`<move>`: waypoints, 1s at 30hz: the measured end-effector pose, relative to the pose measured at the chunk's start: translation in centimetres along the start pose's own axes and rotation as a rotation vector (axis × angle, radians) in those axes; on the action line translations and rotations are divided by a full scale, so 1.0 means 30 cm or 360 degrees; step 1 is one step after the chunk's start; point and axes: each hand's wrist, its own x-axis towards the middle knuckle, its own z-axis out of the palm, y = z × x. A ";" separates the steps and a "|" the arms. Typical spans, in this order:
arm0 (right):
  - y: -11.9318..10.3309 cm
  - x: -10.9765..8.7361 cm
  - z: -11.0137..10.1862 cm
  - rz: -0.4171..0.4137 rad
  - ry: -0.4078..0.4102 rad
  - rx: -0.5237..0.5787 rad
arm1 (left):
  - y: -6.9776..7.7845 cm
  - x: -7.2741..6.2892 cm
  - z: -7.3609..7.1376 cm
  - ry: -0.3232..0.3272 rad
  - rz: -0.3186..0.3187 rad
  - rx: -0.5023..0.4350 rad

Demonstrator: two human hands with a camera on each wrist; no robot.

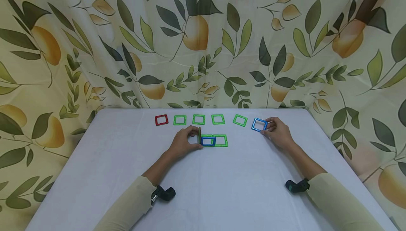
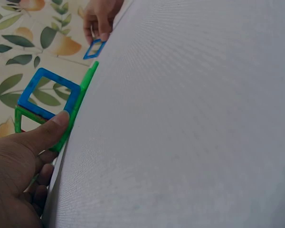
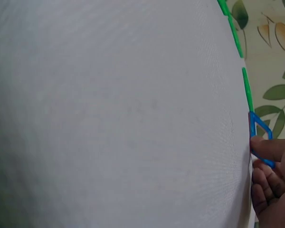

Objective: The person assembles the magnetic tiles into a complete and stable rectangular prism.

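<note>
My left hand point(image 1: 183, 142) grips two upright magnetic tiles at their edges, the fingers behind and the thumb at the near corner. One is a blue square frame point(image 2: 59, 79) facing me; the other is a green frame point(image 1: 200, 136), seen edge-on in the head view. They stand at the left end of flat green tiles point(image 1: 226, 140) joined side by side. At the right of the back row, my right hand point(image 1: 279, 132) pinches another blue square frame point(image 1: 260, 120) by its right side. In the right wrist view this tile point(image 3: 263, 121) looks tilted up from the table.
A loose row lies along the back of the white table point(image 1: 241, 185): a red square frame point(image 1: 161, 119) at the left, then several green square frames point(image 1: 198, 119). Behind the table's far edge hangs a patterned curtain point(image 1: 203, 76).
</note>
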 end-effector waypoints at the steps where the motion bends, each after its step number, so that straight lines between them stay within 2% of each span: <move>1: -0.002 -0.002 0.000 -0.0007 0.0002 0.0007 | 0.001 0.000 0.000 0.0000 -0.0002 0.0002; 12: -0.014 -0.019 -0.002 -0.0033 0.0017 0.0082 | 0.004 -0.002 0.000 0.0005 -0.0009 0.0004; 22: -0.007 -0.018 0.000 -0.0096 0.0060 0.0076 | 0.007 -0.002 -0.002 -0.0003 -0.0020 -0.0003; 30: -0.017 -0.023 -0.003 -0.0070 0.0055 0.0050 | 0.004 -0.002 0.000 0.0005 -0.0013 0.0011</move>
